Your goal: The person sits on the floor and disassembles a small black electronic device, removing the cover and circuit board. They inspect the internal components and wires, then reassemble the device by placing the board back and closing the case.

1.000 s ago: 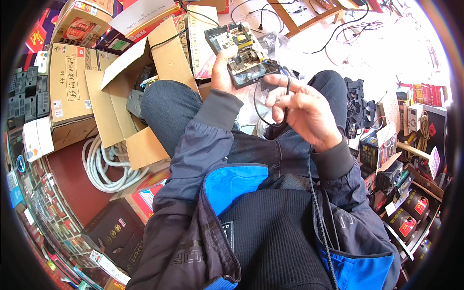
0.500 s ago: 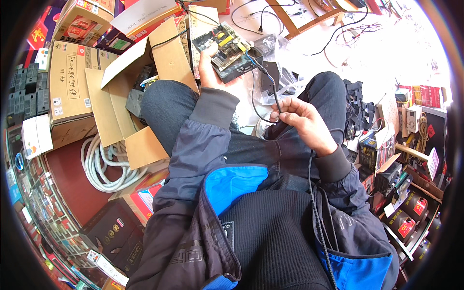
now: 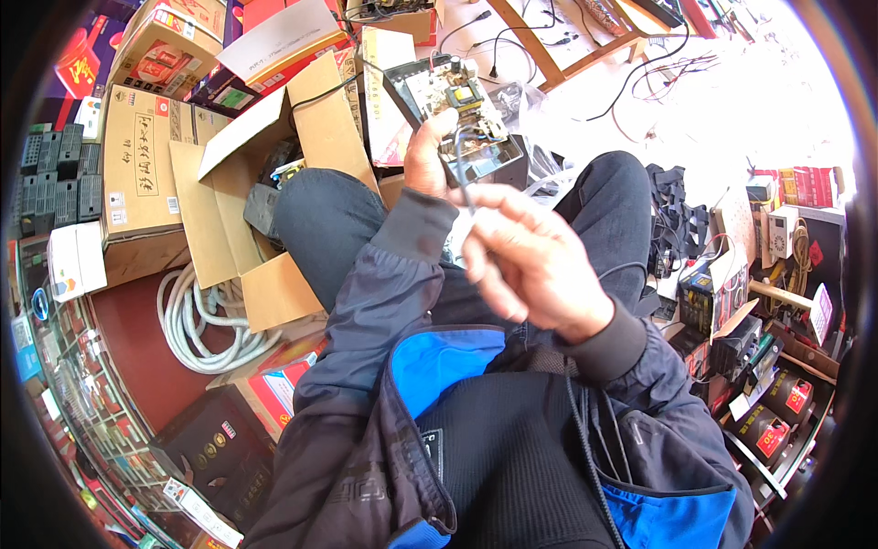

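Fingers (image 3: 443, 124) of the left hand (image 3: 426, 163) closed on an opened black housing (image 3: 402, 99)

A pale circuit board (image 3: 471, 121) with a yellow component (image 3: 465, 95) is exposed in the housing, which is held slanting, just beyond the gap between the knees (image 3: 331, 220). The right hand (image 3: 540, 261) is blurred, its fingers partly spread beside a dark cable (image 3: 464, 178); whether that is pinched cannot be told. The housing is flanked by an open carton's (image 3: 329, 114) flap and clear plastic (image 3: 551, 167). Beyond, pale floor (image 3: 567, 112) is crossed by loose wires (image 3: 681, 66).
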### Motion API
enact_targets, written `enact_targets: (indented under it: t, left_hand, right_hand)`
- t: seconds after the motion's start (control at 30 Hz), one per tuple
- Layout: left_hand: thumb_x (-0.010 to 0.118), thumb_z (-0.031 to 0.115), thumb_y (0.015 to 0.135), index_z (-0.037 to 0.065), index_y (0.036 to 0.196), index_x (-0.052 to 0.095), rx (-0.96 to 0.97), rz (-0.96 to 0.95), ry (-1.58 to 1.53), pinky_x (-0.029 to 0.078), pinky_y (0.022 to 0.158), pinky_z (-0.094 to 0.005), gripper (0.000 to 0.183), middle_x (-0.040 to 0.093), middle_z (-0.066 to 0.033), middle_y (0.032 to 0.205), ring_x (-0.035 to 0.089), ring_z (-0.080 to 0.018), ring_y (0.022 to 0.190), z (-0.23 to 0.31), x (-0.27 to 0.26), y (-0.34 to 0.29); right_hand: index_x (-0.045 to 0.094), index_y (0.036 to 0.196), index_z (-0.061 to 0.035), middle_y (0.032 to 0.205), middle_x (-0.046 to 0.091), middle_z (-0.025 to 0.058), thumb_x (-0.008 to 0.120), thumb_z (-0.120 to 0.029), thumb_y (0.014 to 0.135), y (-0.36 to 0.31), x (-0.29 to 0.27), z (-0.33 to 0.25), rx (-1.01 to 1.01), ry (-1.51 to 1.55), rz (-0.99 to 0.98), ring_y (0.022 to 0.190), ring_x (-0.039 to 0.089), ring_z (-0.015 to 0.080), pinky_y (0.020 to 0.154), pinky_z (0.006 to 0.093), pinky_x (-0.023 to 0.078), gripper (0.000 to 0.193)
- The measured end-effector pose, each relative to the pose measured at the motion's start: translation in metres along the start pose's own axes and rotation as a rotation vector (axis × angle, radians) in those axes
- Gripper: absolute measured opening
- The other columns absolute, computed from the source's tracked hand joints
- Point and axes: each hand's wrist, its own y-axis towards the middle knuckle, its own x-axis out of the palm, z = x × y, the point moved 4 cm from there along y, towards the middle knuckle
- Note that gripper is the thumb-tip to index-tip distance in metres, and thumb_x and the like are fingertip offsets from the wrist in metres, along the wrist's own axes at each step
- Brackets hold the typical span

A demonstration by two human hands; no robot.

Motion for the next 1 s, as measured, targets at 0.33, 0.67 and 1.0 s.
enact_targets:
  t: [0.33, 0.67, 1.0]
  left_hand:
    - [0.064, 0.02, 0.094, -0.003, 0.143, 0.054, 0.084, 0.038, -0.094, 0.058, 0.101, -0.0484, 0.055, 0.07, -0.021, 0.123, 0.072, -0.0322, 0.109, 0.013, 0.016, -0.009]
    - [0.069, 0.027, 0.088, 0.0, 0.152, 0.046, 0.05, -0.021, -0.051, 0.054, 0.109, -0.0555, 0.073, 0.063, -0.0217, 0.137, 0.063, -0.0395, 0.127, 0.02, 0.016, -0.012]
    - [0.074, 0.035, 0.088, -0.001, 0.151, 0.045, 0.045, 0.01, 0.013, 0.059, 0.103, -0.0518, 0.079, 0.064, -0.0238, 0.134, 0.068, -0.0368, 0.119, 0.018, 0.021, -0.015]
  right_hand:
    - [0.056, 0.124, -0.0005, 0.076, 0.062, 0.0111, 0.047, -0.018, 0.113, 0.003, 0.001, 0.016, 0.085, 0.126, 0.0, 0.045, 0.054, 0.0191, 0.042, 0.027, 0.043, 0.022]
    - [0.06, 0.114, -0.0027, 0.078, 0.061, 0.005, 0.057, -0.02, 0.111, 0.025, -0.052, 0.04, 0.011, -0.18, 0.129, 0.067, 0.064, 0.0173, 0.065, 0.0286, 0.054, 0.018]
    - [0.06, 0.111, 0.0002, 0.086, 0.07, 0.0075, 0.056, -0.021, 0.112, 0.028, -0.052, 0.032, -0.08, -0.701, 0.054, 0.082, 0.068, 0.015, 0.079, 0.0301, 0.055, 0.022]
